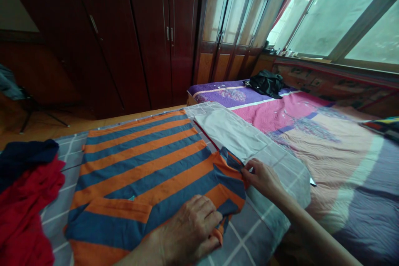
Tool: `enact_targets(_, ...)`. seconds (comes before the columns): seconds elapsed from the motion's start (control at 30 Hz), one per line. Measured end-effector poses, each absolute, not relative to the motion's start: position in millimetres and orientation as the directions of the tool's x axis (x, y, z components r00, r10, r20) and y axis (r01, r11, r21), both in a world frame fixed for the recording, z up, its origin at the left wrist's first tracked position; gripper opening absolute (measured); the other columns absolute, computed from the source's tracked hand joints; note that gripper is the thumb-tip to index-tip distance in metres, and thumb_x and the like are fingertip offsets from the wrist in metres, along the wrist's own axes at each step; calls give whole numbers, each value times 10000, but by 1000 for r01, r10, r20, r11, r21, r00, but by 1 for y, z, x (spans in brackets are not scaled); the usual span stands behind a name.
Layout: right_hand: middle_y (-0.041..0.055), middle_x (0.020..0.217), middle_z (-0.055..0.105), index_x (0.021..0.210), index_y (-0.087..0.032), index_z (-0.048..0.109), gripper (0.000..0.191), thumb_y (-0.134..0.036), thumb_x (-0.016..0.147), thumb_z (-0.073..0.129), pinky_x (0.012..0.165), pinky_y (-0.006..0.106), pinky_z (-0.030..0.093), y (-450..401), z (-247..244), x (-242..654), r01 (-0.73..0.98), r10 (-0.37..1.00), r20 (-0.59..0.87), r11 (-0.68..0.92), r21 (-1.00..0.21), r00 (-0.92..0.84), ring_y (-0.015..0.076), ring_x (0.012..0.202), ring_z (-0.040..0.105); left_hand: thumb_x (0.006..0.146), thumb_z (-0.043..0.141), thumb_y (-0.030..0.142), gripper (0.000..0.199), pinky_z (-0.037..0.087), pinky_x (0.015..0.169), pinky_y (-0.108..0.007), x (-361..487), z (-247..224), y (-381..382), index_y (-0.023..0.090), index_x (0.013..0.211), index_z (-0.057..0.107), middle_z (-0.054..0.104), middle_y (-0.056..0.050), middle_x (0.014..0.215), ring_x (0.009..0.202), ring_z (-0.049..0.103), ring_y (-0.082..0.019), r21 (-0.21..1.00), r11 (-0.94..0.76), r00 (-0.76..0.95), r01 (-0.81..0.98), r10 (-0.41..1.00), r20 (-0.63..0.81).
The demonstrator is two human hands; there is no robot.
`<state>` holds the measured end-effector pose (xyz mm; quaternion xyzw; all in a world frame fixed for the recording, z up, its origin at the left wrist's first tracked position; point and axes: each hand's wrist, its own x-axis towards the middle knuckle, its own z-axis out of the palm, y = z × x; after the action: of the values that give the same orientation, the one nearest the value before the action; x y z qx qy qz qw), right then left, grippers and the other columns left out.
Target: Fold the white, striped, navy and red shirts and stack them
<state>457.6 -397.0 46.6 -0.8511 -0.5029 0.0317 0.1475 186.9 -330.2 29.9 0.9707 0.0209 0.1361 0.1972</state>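
Observation:
An orange and blue-grey striped shirt [140,166] lies spread out in front of me, one sleeve folded over its near left part. My right hand [262,176] pinches the edge of the other sleeve, at the shirt's right side, and that fabric is bunched and slightly raised. Nearer to me, my left hand [193,228] rests on the shirt with curled fingers, holding a gathered bit of cloth between thumb and fingers. Beyond the right hand lies a flat, folded white garment [230,129] with a dark red edge.
Under the shirt is a grey checked cover [246,232]. Red clothing [28,212] and a navy garment [28,153] are heaped at left. A bed with a patterned quilt [311,133] stands at right, a black garment [266,83] on it. Dark wardrobes [149,37] line the back.

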Motion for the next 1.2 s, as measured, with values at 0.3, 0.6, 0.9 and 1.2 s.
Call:
enact_targets(0.3, 29, 776, 662, 819, -238, 688, 325, -525, 757, 548, 559, 271, 388, -400, 37, 472, 820, 852, 82, -464, -336, 516, 189, 661, 608, 843, 561, 175, 27, 396, 969, -285, 187, 37, -328, 185, 860, 579, 640, -27, 944, 996, 565, -162, 420, -893, 956, -161, -34, 292)
enact_targets(0.6, 18, 515, 574, 604, -208, 553, 274, -449, 718, 490, 450, 264, 372, -399, 46, 477, 559, 817, -107, -477, -678, 567, 165, 484, 539, 897, 548, 261, 107, 287, 1106, -325, 182, 42, -327, 222, 849, 635, 643, 0, 1129, 1210, 495, -165, 583, -799, 972, -144, -4, 235)
enact_targets(0.9, 47, 864, 654, 919, -224, 659, 306, -449, 768, 516, 618, 302, 419, -396, 39, 464, 809, 819, 205, -428, -403, 536, 197, 719, 609, 860, 581, 211, 63, 286, 1109, -292, 182, 36, -326, 213, 885, 638, 634, -3, 1153, 1196, 513, -153, 616, -778, 970, -123, 36, 239)
enact_targets(1.2, 39, 784, 631, 765, -214, 635, 289, -450, 805, 473, 628, 297, 408, -382, 38, 457, 823, 821, 250, -390, -413, 514, 188, 700, 594, 849, 588, 195, 77, 301, 1103, -318, 182, 36, -327, 210, 888, 652, 637, -16, 1161, 1197, 516, -174, 642, -755, 968, -137, 36, 248)
